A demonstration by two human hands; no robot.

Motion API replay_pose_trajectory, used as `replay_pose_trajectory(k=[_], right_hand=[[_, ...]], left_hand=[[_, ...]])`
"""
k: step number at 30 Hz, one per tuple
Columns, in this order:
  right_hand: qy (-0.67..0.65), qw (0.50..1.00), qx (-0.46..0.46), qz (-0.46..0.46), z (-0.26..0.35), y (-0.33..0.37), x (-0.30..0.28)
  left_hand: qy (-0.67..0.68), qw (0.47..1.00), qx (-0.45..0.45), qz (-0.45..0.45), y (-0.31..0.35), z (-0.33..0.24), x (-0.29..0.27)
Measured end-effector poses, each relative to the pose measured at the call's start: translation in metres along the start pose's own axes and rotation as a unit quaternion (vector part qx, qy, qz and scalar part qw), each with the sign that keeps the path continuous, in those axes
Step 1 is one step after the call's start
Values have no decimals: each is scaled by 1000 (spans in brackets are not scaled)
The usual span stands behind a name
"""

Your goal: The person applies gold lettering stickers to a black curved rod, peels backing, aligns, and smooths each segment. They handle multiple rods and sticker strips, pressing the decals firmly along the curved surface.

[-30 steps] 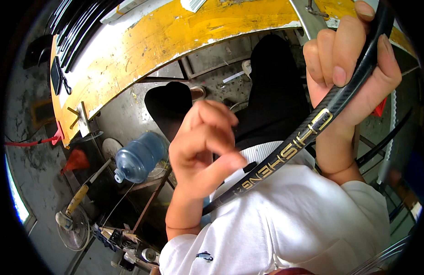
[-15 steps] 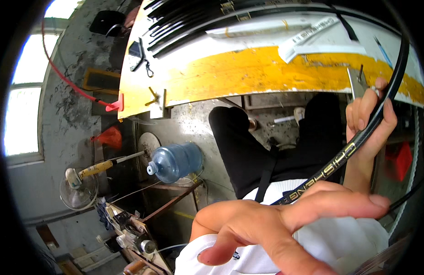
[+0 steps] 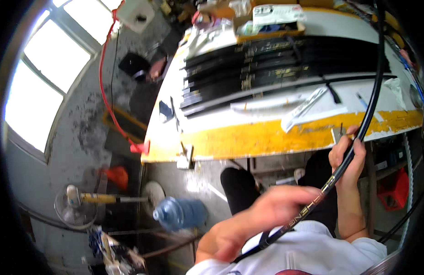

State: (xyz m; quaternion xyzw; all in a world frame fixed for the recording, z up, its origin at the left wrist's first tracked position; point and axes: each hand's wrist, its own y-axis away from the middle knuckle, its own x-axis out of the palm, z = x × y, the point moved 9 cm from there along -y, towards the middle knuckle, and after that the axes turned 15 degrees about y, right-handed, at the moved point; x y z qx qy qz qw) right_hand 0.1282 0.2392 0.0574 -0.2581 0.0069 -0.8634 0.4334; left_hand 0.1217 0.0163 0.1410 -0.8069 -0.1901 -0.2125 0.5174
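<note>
A long glossy black rod (image 3: 325, 189) with gold lettering runs from beside my body up past the table's right part; it looks curved in this wide view. My right hand (image 3: 348, 158) is closed around it near the table's front edge. Beside the rod's lettered part is my left hand (image 3: 267, 208), blurred by motion, with its fingers stretched toward the rod and its thumb apart. The fingertips overlap the rod, and whether they touch it I cannot tell. Behind my right fingers, a small metal clamp (image 3: 336, 134) sits on the table edge.
Several similar black rods (image 3: 267, 68) lie in a row on the white-and-yellow table (image 3: 235, 143). White sleeves, a blue pen and an open carton (image 3: 269, 33) are also there. Another clamp (image 3: 185, 158) grips the front edge. A blue water bottle (image 3: 182, 213) and a fan (image 3: 74, 206) stand left.
The view has shifted, showing more of the table. My left hand has moved away from the camera, its fingers now over the rod's lettering. My right hand keeps its hold.
</note>
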Motion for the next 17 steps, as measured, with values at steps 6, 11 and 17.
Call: replay_pose_trajectory(k=[6, 11, 17], right_hand=[[18, 998, -47, 26, 30, 2, 9], [33, 998, -57, 11, 29, 2, -3], [30, 999, -33, 10, 9, 9, 3]], left_hand=[[-513, 703, -318, -375, 186, -66, -217], [-329, 527, -466, -630, 443, -86, -315], [-155, 656, -493, -550, 448, -9, -279]])
